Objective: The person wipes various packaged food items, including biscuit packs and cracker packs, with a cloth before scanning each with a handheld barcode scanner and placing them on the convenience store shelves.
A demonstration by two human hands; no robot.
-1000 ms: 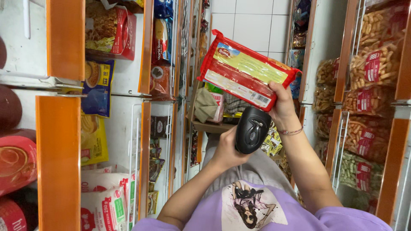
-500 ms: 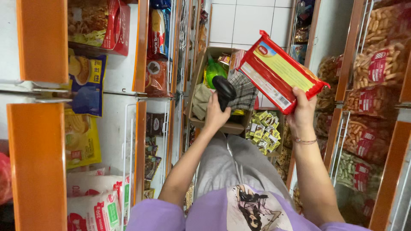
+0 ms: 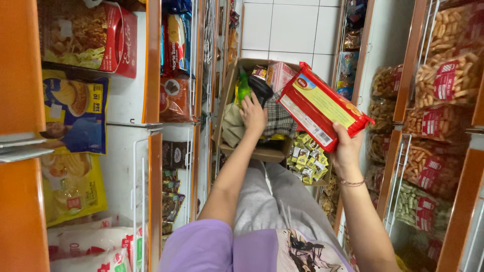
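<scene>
The right hand point(image 3: 347, 151) is clamped around the lower end of a long, flat red plastic packet with a yellow-green panel on its face point(image 3: 322, 105), fingers wrapped at the packet's bottom corner so that the rest of it slants up and away from the grip toward the left. A thin beaded bracelet point(image 3: 351, 183) sits on the wrist just below that grip. The left hand point(image 3: 253, 115) reaches forward into an open brown cardboard box point(image 3: 225, 100) and is closed on the handle of a black handheld scanner point(image 3: 260, 88), whose head points up and away from the fingers. Under and just left of that grip lies a crumpled beige cloth bag point(image 3: 233, 126); just right of it is a piece of grey checked fabric point(image 3: 278, 121); beyond the scanner's head stand a green bottle point(image 3: 244, 86) and a small pink carton point(image 3: 279, 74). Between the two grips, lower down, a clear bag of small yellow-wrapped sweets point(image 3: 306, 159) rests against the box's near edge. Orange-framed wire shelves point(image 3: 151, 60) of snack packets flank both arms on either side.
</scene>
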